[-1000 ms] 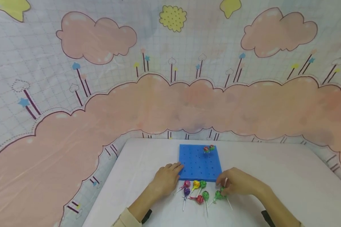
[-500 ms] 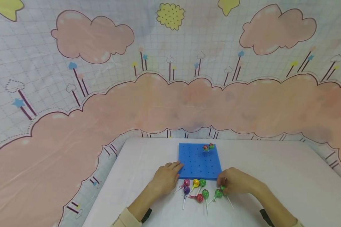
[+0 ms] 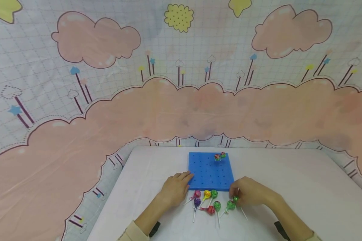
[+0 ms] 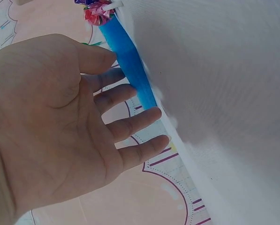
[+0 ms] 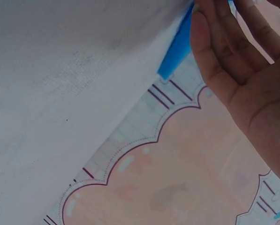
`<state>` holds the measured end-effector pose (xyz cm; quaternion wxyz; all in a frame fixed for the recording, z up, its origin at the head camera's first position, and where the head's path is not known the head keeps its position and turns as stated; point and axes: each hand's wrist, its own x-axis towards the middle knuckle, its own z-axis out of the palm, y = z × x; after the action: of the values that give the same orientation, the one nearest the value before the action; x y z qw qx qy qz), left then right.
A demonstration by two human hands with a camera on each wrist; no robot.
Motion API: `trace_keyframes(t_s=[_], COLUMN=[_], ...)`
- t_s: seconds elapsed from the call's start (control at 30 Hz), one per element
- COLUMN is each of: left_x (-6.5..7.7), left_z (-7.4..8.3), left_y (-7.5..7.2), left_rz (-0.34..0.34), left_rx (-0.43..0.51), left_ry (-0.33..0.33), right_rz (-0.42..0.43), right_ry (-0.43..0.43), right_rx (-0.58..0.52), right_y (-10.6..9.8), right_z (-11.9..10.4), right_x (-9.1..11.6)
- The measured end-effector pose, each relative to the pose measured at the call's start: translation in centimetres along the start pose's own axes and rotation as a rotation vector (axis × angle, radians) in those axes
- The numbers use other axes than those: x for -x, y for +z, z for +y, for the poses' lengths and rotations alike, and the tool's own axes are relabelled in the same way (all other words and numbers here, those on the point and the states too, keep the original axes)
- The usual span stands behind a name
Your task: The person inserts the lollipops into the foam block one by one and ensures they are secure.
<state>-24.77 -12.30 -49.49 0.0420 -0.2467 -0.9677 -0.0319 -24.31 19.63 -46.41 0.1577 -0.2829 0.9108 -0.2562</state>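
A blue pegboard (image 3: pixel 205 174) with rows of small holes lies on the white table. Two lollipops (image 3: pixel 217 157) stand in it near the far right corner. My left hand (image 3: pixel 174 190) rests its fingers along the board's left edge; the left wrist view shows these fingers loosely extended beside the blue edge. At the near right corner is my right hand (image 3: pixel 251 192), its fingertips touching the board. A green lollipop (image 3: pixel 236 198) lies right by the right thumb, partly hidden, its stick showing below the hand. The right wrist view shows no lollipop between the fingers.
Several loose lollipops lie in front of the board: pink (image 3: pixel 197 194), yellow (image 3: pixel 207 194), purple (image 3: pixel 197 202), red (image 3: pixel 210 210) and green (image 3: pixel 217 205). Behind the table (image 3: pixel 289 180) hangs a cloud-printed cloth (image 3: pixel 199 110).
The head view has shifted slightly. Both hands stay at the board's sides, the right fingers settling a little closer to its near right corner. The lollipops look unmoved.
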Motion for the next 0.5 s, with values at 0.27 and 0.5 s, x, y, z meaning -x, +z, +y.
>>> trace_keyframes(t_s=[0.27, 0.5], left_x=[-0.01, -0.06], left_z=[-0.07, -0.16], left_y=[-0.06, -0.1], left_rz=[0.007, 0.01], left_rx=[-0.011, -0.011], left_ry=[0.01, 0.017], right_rz=[0.008, 0.017], right_ry=[0.02, -0.004], right_rx=[-0.009, -0.023], right_y=[-0.13, -0.28], right_z=[0.19, 0.14], right_x=[-0.24, -0.27])
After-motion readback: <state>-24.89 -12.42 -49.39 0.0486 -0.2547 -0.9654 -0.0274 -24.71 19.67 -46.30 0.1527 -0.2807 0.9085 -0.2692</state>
